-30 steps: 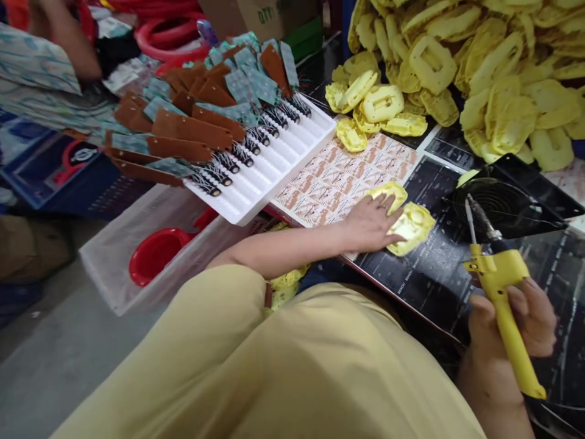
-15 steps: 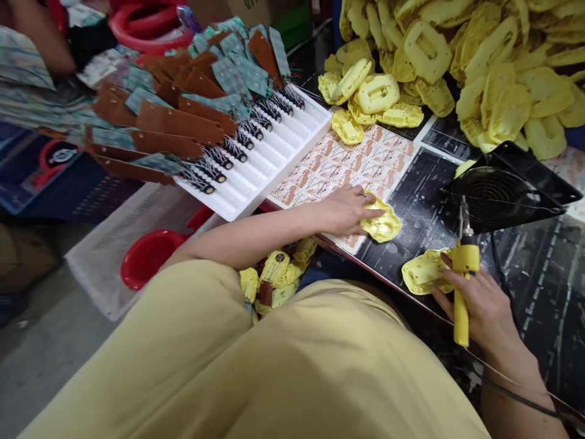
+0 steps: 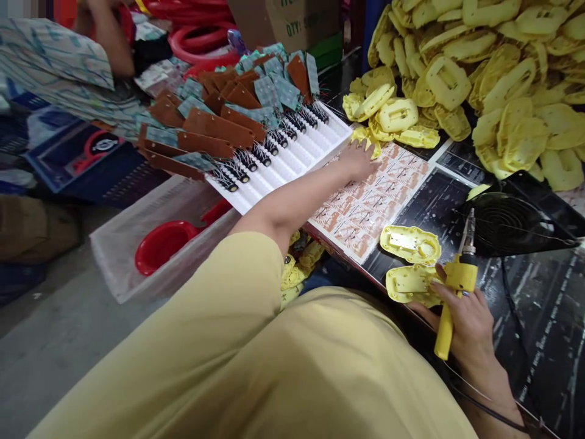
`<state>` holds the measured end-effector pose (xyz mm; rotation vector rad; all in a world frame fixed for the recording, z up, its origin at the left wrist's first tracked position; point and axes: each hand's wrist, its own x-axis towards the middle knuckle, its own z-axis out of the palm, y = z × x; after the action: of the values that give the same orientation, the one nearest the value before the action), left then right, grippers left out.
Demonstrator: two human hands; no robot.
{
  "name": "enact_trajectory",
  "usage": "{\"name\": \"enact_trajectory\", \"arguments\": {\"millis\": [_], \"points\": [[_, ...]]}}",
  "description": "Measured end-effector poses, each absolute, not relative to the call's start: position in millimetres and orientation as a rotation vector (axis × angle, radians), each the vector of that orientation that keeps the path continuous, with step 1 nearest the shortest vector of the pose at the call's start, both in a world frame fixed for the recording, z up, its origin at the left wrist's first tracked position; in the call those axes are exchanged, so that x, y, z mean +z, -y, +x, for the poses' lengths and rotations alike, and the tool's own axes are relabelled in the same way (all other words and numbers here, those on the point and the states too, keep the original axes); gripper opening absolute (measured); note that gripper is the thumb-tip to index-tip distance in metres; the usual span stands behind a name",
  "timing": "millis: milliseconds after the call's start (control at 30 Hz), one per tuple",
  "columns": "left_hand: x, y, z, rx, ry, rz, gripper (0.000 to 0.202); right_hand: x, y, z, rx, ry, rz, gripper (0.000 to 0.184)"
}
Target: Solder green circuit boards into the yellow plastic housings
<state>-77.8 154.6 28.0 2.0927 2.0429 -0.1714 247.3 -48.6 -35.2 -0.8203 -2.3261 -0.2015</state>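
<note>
- Right hand (image 3: 471, 318) grips a yellow plastic soldering gun (image 3: 461, 275), fingers also touching a yellow oval plastic shell (image 3: 408, 283) at the black tabletop's (image 3: 516, 299) edge.
- Left hand (image 3: 357, 162) spreads its fingers over a yellow moulded piece (image 3: 362, 132); whether it pinches, I cannot tell.
- Just beyond the shell lies a second hollow yellow shell (image 3: 406, 242).

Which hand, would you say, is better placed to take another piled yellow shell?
Probably the left hand: its fingers are at the piled yellow shells, while the right hand holds the soldering gun.
</note>
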Motion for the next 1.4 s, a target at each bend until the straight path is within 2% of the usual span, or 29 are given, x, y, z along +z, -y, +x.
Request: {"name": "enact_trajectory", "arguments": {"millis": [100, 267, 333, 500, 633, 733, 867, 1000, 1067, 1133, 1267, 1400], "points": [[18, -132, -88, -0.239, -1.854, 2.164, 0.076, -38, 48, 248, -0.154, 2.322, -0.825, 0.033], [5, -67, -85, -0.016, -1.377, 2.573, 0.048, -41, 48, 251, -0.126, 2.319, -0.814, 0.038], [-1, -63, -75, 0.065, -1.249, 2.637, 0.042, -44, 48, 255, -0.109, 2.323, -0.824, 0.047], [-9, -84, -38, 0.149, -1.016, 2.726, 0.047, -51, 42, 261, -0.146, 2.32, -0.839, 0.078], [-3, -82, -28, 0.158, -1.109, 2.728, 0.045, -42, 39, 253, -0.226, 2.333, -0.811, 0.084], [10, -79, -57, 0.249, -1.326, 2.722, 0.04, -36, 38, 250, -0.256, 2.352, -0.773, 0.084], [33, -102, -152, 0.17, -1.992, 2.532, 0.043, -35, 36, 256, -0.337, 2.304, -0.783, 0.081], [40, -132, -253, 0.408, -2.349, 2.464, 0.023, -35, 36, 260, -0.434, 2.292, -0.793, 0.073], [39, -138, -281, 0.481, -2.32, 2.419, 0.02, -32, 37, 259, -0.432, 2.295, -0.786, 0.07], [40, -138, -292, 0.532, -2.285, 2.369, 0.024, -28, 37, 257, -0.407, 2.338, -0.757, 0.068], [50, -126, -290, 0.615, -2.285, 2.254, 0.022, -24, 39, 260, -0.282, 2.364, -0.773, 0.076], [65, -108, -276, 0.977, -2.151, 2.023, 0.016, -28, 43, 265, -0.144, 2.37, -0.774, 0.082]]}}
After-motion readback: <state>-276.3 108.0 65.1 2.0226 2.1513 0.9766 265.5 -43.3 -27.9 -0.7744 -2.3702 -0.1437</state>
